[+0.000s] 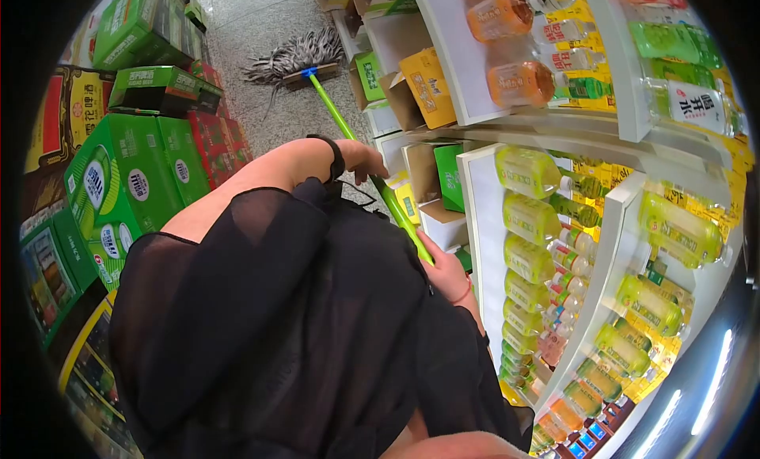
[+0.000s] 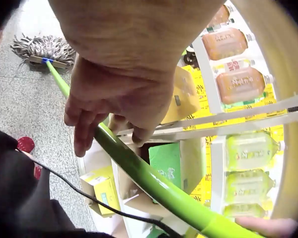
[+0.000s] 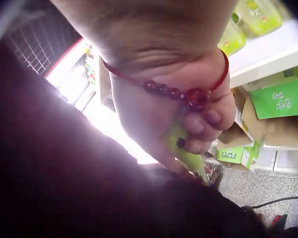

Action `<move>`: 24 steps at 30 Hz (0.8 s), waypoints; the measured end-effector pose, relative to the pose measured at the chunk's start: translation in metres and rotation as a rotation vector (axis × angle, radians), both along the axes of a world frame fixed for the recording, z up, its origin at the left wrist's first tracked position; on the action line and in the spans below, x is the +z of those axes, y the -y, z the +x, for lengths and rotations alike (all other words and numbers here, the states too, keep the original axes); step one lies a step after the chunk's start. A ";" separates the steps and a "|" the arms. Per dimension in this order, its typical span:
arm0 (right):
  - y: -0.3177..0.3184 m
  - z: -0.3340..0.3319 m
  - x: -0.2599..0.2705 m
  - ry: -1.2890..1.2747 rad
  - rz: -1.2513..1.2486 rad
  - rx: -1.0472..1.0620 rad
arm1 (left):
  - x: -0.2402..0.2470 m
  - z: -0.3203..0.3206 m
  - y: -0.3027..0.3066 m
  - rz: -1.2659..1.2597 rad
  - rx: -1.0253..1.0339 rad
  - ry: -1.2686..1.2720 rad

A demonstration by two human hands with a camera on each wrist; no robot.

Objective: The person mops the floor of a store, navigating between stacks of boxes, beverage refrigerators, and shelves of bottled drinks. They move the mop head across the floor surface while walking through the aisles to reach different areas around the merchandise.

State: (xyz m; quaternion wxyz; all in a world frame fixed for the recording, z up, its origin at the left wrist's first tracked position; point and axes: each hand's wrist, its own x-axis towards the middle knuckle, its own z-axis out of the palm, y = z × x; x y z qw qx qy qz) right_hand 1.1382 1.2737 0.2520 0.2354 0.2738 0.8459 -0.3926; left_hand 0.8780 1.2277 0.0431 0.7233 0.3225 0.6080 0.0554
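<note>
Past the black sleeve [image 1: 261, 300], right hand [image 1: 445, 275] is gripping the mop handle [image 1: 331, 109] farthest from the mop head [image 1: 293, 57]. Left hand [image 1: 366, 159] is clasping it nearer

Grey speckled stone floor [image 1: 261, 23]. White shelving [image 1: 483, 221] on the right, stocked with rows of bottled drinks [image 1: 526, 174], open yellow and green boxes [image 1: 427, 83] at its foot. Stacked green cartons [image 1: 134, 174] on the left; bright strip lights [image 1: 716, 380] at lower right.

Head cam down, wrist cams close; prob. share mop handle [image 1: 348, 134].
</note>
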 end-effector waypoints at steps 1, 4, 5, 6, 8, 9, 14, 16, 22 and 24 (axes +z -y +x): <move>-0.001 0.010 0.004 0.000 0.002 -0.003 | -0.003 0.007 -0.004 -0.027 -0.077 0.044; -0.006 0.024 0.011 -0.015 -0.021 0.000 | 0.000 0.016 -0.014 -0.083 -0.216 0.121; -0.007 0.024 0.013 -0.017 -0.028 -0.015 | 0.003 0.016 -0.015 -0.073 -0.232 0.119; -0.008 0.022 0.014 -0.018 -0.036 -0.027 | 0.005 0.014 -0.015 -0.063 -0.247 0.118; -0.011 0.012 0.017 -0.055 -0.025 -0.030 | 0.008 0.007 -0.015 -0.049 -0.200 0.119; -0.013 0.004 0.018 -0.101 -0.011 -0.035 | 0.008 0.001 -0.015 -0.034 -0.156 0.113; -0.023 -0.046 0.013 -0.075 -0.052 -0.045 | -0.015 -0.036 -0.017 0.127 -0.061 0.036; -0.023 -0.076 0.004 -0.140 -0.032 -0.021 | -0.020 -0.064 -0.013 0.210 -0.007 0.003; -0.021 -0.200 -0.036 -0.034 -0.085 -0.036 | -0.042 -0.189 -0.002 0.229 0.086 -0.195; -0.016 -0.253 -0.048 -0.105 -0.119 -0.034 | -0.042 -0.240 0.005 0.257 0.120 -0.297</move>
